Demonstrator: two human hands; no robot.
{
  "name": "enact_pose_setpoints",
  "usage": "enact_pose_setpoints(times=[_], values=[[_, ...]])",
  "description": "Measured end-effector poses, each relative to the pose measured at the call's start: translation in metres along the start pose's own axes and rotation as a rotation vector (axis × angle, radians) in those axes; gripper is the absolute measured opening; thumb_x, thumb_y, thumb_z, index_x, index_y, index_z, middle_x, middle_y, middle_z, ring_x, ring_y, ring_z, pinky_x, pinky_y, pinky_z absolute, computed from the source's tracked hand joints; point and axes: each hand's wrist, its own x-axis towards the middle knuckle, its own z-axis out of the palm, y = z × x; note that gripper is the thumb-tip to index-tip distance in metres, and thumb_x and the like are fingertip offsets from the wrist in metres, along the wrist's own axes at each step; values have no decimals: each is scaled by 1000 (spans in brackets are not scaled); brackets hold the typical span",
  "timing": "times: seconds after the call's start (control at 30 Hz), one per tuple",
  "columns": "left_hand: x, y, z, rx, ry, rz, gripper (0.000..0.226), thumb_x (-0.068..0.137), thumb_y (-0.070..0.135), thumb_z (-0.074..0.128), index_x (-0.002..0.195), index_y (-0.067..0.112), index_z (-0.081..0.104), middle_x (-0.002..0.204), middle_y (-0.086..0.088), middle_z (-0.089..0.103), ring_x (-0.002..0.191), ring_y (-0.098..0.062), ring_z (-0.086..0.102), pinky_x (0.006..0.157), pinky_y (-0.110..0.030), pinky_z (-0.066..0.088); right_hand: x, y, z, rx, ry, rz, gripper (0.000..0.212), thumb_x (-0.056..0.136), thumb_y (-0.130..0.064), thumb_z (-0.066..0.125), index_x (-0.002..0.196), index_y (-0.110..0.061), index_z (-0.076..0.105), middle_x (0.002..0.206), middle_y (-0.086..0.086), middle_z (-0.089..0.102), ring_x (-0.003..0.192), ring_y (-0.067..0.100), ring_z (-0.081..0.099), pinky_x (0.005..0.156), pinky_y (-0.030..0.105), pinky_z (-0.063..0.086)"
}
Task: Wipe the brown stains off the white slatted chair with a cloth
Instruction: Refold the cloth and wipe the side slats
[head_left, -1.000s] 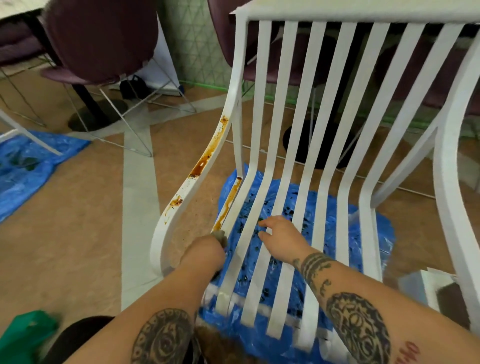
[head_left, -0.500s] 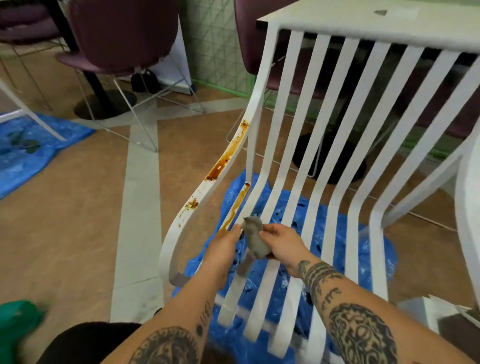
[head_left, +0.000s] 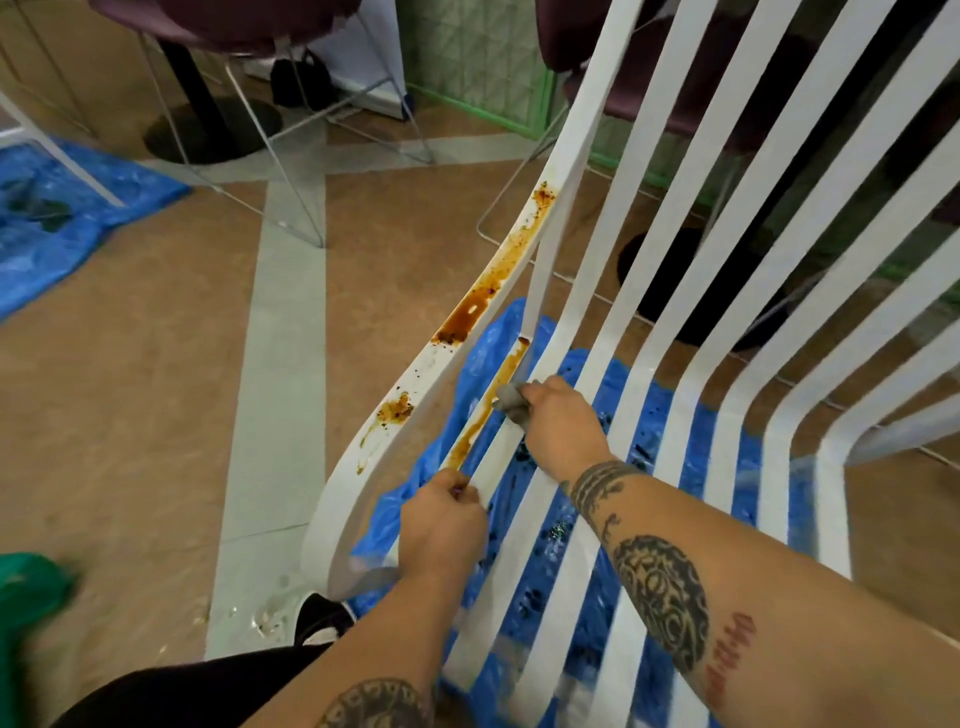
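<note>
The cloth (head_left: 511, 402) is pinched in the right hand (head_left: 563, 431) on the stained slat (head_left: 485, 408) (by the chair's (head_left: 332, 527) left edge). The left hand (head_left: 444, 525) is curled round it lower — likely for steadiness.

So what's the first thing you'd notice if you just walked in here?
Messy brown stains down the left edge of the white chair jump out first. Beside them, the right hand holds a grey cloth against a stained slat, which the left hand grips lower down. A blue sheet lies underneath.
</note>
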Motion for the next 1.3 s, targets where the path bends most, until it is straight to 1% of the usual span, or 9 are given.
enact_pose_setpoints(times=[0.13,0.23,0.37,0.53,0.7,0.83,1.07,1.2,1.3], values=[[-2,5,-7,-127,-40,-85,14,93,23,55,94,31,67,84,-7,70,75,-28,69,64,-42,62,-26,-9,6,55,-46,-105,42,90,0,52,127,-15,63,117,9,54,103,30,56,91,42,51],[-2,6,-10,-187,-90,-118,16,90,21,56,88,28,71,84,-7,71,79,-29,70,68,-49,62,-55,-18,14,108,-99,-154,39,91,-4,50,124,-18,65,115,7,56,102,27,54,89,39,50],[21,-6,-7,-632,-7,-341,20,88,9,57,93,22,72,112,-14,71,99,-33,68,89,-50,59,-79,-26,18,125,-141,-188,41,93,-9,60,127,-30,67,102,-2,54,96,22,53,88,35,50],[-20,21,-26,-768,24,-335,23,91,38,54,100,25,71,101,5,72,96,-19,66,96,-53,53,-103,-37,3,45,-359,-252,24,91,-20,63,111,-28,74,89,4,63,80,26,62,70,40,56],[-29,33,-24,-625,243,-220,36,91,40,42,92,12,65,84,-2,61,81,-24,58,69,-42,43,-89,-20,-9,278,-60,-80,38,102,-12,45,130,-26,66,103,3,52,94,19,53,76,18,42],[-29,41,-19,-575,308,-77,40,102,42,33,91,15,60,80,1,57,76,-14,54,64,-35,38,-79,-25,17,195,-108,-215,38,100,-17,48,134,-27,62,104,5,50,94,28,55,87,41,51],[-1,31,6,-258,70,18,31,100,48,32,108,31,57,91,5,60,87,-18,58,75,-39,46,-7,8,13,131,-64,-126,39,94,-9,54,122,-33,70,100,3,48,88,24,57,83,37,53],[14,23,15,15,-85,4,20,90,40,39,99,35,56,74,2,61,68,-22,61,66,-38,50,50,38,5,79,-3,-19,34,97,-9,54,124,-24,69,112,9,56,94,27,63,87,37,55],[13,23,14,33,-89,27,17,95,37,40,98,36,56,72,2,64,65,-21,64,64,-39,54,85,49,-7,5,16,32,34,100,-8,50,126,-21,67,115,10,64,86,22,64,79,33,56]])
